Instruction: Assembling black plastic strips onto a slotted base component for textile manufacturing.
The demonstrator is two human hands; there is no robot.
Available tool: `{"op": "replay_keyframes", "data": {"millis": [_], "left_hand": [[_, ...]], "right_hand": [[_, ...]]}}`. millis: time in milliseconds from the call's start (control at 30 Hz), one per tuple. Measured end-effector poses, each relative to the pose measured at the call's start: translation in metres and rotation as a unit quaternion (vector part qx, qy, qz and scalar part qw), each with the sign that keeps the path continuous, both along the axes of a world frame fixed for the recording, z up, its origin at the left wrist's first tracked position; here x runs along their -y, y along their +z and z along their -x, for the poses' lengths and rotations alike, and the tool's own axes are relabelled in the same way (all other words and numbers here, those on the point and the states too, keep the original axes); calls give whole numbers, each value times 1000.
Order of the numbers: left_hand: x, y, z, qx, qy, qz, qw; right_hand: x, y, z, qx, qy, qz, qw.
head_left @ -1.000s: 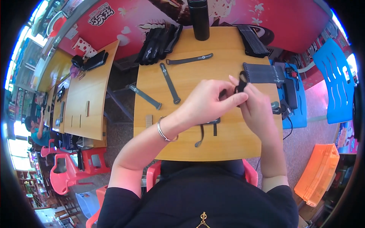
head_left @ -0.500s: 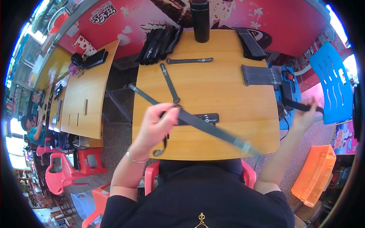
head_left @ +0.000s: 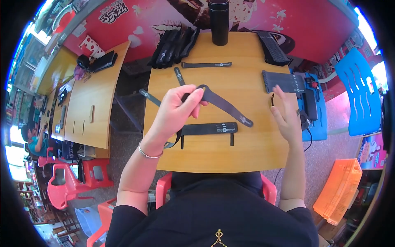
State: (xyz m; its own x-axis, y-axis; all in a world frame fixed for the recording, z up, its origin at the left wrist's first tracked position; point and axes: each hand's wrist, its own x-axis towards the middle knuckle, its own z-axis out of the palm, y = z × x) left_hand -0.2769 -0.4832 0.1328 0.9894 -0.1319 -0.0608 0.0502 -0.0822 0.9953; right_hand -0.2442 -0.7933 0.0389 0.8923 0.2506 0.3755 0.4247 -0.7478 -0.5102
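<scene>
My left hand [head_left: 177,107], a bracelet at its wrist, pinches a black strap [head_left: 226,106] near its slotted end. The printed tip points down to the right above the table, and a black tail hangs below the hand. My right hand [head_left: 288,117] is raised over the table's right side, thumb and fingers curved around a dark band [head_left: 272,100]. That band shows almost edge-on, so its length is hidden. Beneath the left hand lies a wide black strap [head_left: 210,128] with two short black strips below it. Other straps [head_left: 206,64] lie farther back and to the left.
A bundle of black straps [head_left: 170,49] sits at the back left, another [head_left: 272,47] at the back right. A flat dark stack [head_left: 284,81] overlaps the right edge. A black bottle [head_left: 219,24] stands at the back. Blue chair [head_left: 358,90] and orange crate [head_left: 337,191] are to the right.
My right hand has come inward from beyond the table's right edge with the dark band. My left hand has moved up and slightly right, and its strap now hangs more steeply.
</scene>
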Motion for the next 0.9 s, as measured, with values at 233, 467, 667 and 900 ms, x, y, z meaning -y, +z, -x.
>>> {"op": "replay_keyframes", "data": {"millis": [233, 467, 667, 900], "left_hand": [[0, -8, 13, 30, -14, -68, 997], [-25, -13, 50, -11, -65, 31, 997], [-4, -27, 65, -85, -98, 66, 989], [10, -31, 70, -75, -87, 124, 986]], "right_hand": [[-96, 46, 17, -442, 219, -281, 823], [-108, -13, -33, 105, 131, -43, 985], [-136, 59, 36, -167, 358, -242, 886], [-135, 52, 54, -209, 311, -274, 886]]}}
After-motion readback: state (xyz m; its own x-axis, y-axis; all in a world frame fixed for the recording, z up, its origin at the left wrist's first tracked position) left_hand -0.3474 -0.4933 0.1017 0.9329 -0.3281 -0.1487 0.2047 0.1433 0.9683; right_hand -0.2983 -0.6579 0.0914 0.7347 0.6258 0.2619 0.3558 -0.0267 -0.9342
